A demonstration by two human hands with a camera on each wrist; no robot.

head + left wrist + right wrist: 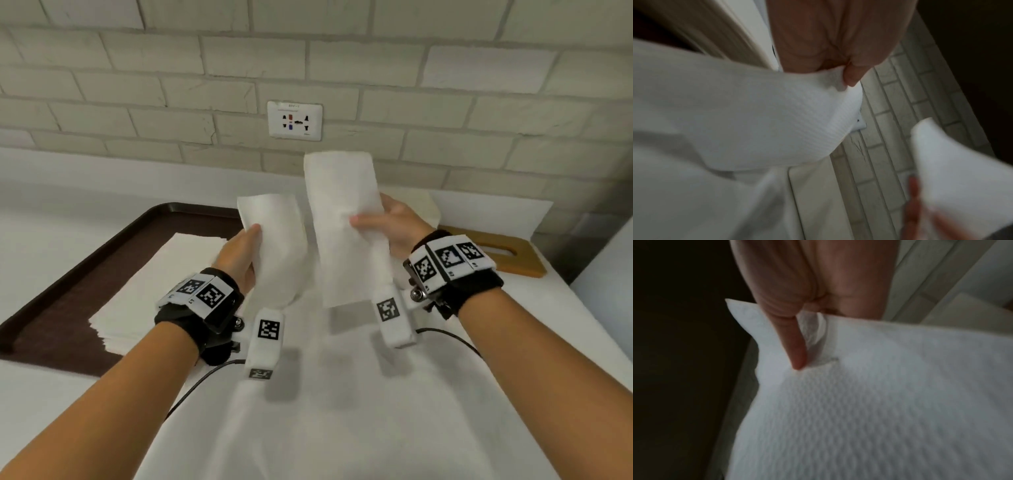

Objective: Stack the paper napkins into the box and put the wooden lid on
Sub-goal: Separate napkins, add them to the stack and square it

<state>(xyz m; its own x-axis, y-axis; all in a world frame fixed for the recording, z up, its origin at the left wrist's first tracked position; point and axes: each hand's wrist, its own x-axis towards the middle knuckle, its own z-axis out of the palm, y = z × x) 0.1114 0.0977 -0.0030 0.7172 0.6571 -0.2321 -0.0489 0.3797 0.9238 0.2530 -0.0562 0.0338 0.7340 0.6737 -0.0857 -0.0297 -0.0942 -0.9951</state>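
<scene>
The person was mid-way through gathering napkins, not yet loading them. The left hand pinched one napkin, thumb on its near face and fingers behind; the right hand likewise clamped a second napkin, both held upright and apart above the table. More lay stacked on the tray. The lid waited at right. Next, I judged, both sheets needed carrying to the box, which I could not make out.
</scene>
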